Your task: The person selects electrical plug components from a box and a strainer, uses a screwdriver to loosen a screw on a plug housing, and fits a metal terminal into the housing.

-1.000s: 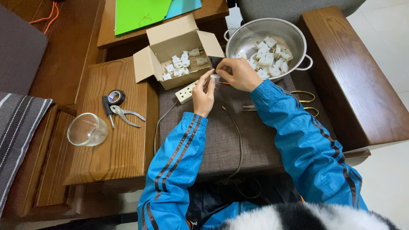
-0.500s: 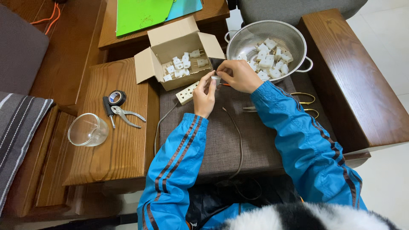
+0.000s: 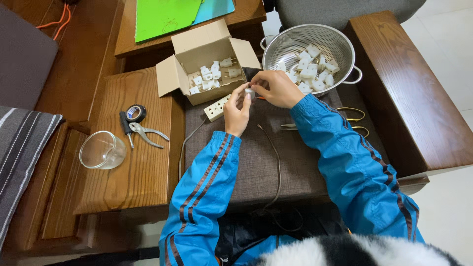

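While both hands meet over the grey cushion (image 3: 256, 162), the left hand (image 3: 237, 109) and the right hand (image 3: 277, 87) pinch a single small white plug (image 3: 250, 92) between their fingertips, held just above the cushion surface. A dark cable (image 3: 276, 162) runs from the plug area back toward the person's lap; whether its end is already seated in the plug cannot be told, since the fingers cover the joint. Judged from this grip, the step in hand is fitting the cable end to the plug body. That step calls for a steady hold by one hand while the other aligns the small parts.

Just beside the left hand lies a white socket strip (image 3: 216, 107). Beyond it stands an open cardboard box (image 3: 207, 47) holding more white plugs, and to the right a metal colander (image 3: 295, 42) holds another batch. Scissors (image 3: 345, 120) lie on the cushion near the right sleeve. On the wooden side table (image 3: 128, 177) rest pliers (image 3: 148, 134), a screwdriver (image 3: 126, 129), a roll of black tape (image 3: 135, 113) and a tipped glass jar (image 3: 102, 150).
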